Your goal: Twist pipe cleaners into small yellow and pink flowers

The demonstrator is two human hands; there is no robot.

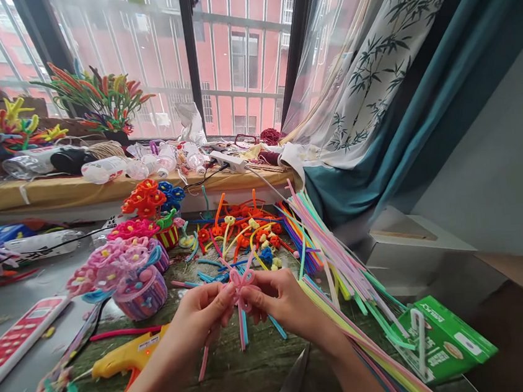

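Observation:
Between my two hands is a pink pipe-cleaner flower (242,279) with looped petals, raised over the worktop. My left hand (210,304) pinches its left side between thumb and fingers. From the other side, my right hand (274,294) grips the petals, thumb toward me. Loose pink and blue pipe cleaners (243,332) show just below and behind the fingers. A yellow glue gun (129,356) lies beside my left forearm. Near my right wrist are open scissors (291,386), their handles partly cut off by the frame edge.
Pink flowers fill a striped pot (141,293) at left. Orange pipe-cleaner pieces (245,219) cover the back of the worktop. Long pastel pipe cleaners (336,244) run along the right, near a green box (449,338). Plastic bottles (104,169) lie on the windowsill.

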